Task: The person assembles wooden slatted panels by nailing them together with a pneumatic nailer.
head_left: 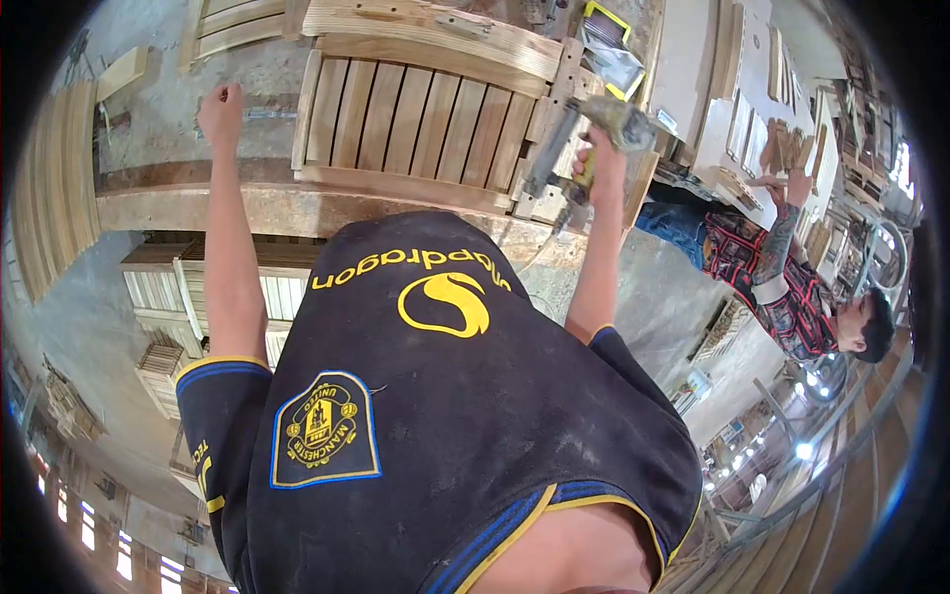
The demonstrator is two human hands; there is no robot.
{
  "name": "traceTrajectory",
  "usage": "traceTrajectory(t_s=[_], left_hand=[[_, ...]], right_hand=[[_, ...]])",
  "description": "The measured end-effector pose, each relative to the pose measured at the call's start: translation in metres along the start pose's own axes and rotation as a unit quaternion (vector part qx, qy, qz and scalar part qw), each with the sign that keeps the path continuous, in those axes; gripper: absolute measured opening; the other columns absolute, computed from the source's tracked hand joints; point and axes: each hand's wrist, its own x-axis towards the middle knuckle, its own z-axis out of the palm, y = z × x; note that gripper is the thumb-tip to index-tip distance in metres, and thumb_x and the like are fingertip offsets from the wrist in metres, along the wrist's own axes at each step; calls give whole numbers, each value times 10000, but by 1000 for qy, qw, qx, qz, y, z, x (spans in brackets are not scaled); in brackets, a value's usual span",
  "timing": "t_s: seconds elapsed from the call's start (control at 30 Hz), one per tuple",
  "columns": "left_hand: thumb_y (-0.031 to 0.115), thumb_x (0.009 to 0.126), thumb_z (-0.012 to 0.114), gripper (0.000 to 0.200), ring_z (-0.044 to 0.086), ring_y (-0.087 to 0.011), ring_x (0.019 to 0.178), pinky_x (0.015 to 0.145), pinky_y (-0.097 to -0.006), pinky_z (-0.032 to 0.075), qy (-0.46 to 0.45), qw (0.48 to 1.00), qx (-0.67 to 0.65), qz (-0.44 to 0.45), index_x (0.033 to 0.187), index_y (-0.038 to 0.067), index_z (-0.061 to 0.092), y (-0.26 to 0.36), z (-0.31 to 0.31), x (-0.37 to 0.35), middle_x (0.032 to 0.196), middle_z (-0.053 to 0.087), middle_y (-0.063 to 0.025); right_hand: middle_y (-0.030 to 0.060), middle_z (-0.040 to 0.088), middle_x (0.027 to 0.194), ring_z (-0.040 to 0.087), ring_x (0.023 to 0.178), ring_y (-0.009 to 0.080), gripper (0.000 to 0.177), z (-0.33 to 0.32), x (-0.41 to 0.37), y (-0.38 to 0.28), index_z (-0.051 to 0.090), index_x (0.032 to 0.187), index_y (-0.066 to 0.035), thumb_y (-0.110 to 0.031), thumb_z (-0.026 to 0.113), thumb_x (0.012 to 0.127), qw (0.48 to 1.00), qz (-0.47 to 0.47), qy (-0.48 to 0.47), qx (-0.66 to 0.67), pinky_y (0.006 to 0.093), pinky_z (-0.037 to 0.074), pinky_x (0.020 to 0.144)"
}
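Observation:
A slatted wooden panel (416, 119) lies on the workbench (188, 203) in front of me. My right hand (602, 158) is closed around the handle of a grey and yellow nail gun (579, 134), whose nose sits against the panel's right frame. Out to the left, my left hand (222, 107) is a closed fist on the bench top, just left of the panel, with nothing visible in it. My dark shirt fills the lower middle of the view.
A person in a red plaid shirt (782, 287) stands at the right, one hand (792, 183) on small wood pieces on a neighbouring bench (732, 89). More slatted panels (158, 287) are stacked under my bench. Curved wooden parts (54, 188) lie at the left.

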Motion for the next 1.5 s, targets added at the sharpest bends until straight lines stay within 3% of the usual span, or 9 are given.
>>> traceTrajectory(t_s=[0.07,0.13,0.47,0.53,0.9,0.97,1.1,1.5], left_hand=[[392,805,551,363,647,-324,769,710,-388,482,-3,1000,-15,-9,897,70,691,3,-1,-5,802,678,-133],[357,841,546,348,577,-247,645,624,-361,430,17,999,-40,6,867,30,663,7,-2,-8,695,619,-116],[351,844,552,345,543,-225,594,595,-357,412,48,996,-79,-1,837,19,645,16,-8,-13,632,582,-107],[374,806,550,356,625,-287,700,678,-366,467,19,997,-62,-31,872,50,680,12,-7,-11,742,660,-111],[380,813,562,348,635,-278,725,694,-361,468,29,996,-79,-43,871,58,681,10,-4,-10,758,665,-108],[385,813,565,350,636,-278,728,696,-362,468,33,995,-85,-42,873,61,682,9,-3,-10,763,667,-107],[380,815,563,345,640,-277,744,703,-363,472,34,996,-73,-42,873,62,682,8,-2,-9,781,672,-112],[359,804,547,342,643,-312,781,730,-378,480,63,991,-103,-52,902,63,685,16,-2,-15,809,677,-132]], right_hand=[[35,481,552,464,405,153,249,16,5,-1,563,870,-39,-282,609,838,999,20,-19,-44,296,365,371],[34,475,546,460,402,151,241,31,9,1,559,857,-42,-276,609,835,997,9,-30,-70,297,360,370],[32,468,540,454,401,146,202,57,0,-2,547,821,-55,-247,610,828,993,-1,-37,-110,306,357,366],[33,468,541,454,400,147,199,58,1,-1,549,826,-54,-243,610,828,993,0,-37,-112,308,359,364],[34,464,541,446,397,146,194,69,-5,0,552,828,-54,-240,610,830,991,-18,-13,-136,297,349,363],[30,447,551,402,401,129,145,77,-4,1,571,817,-30,-166,615,835,996,-21,-33,-80,281,335,359],[29,447,540,412,389,142,158,98,-4,6,562,837,-44,-198,587,860,989,-47,-114,-87,287,325,365],[29,457,543,407,381,129,170,142,-20,0,565,823,-33,-194,618,839,979,-62,-140,-133,277,332,362]])
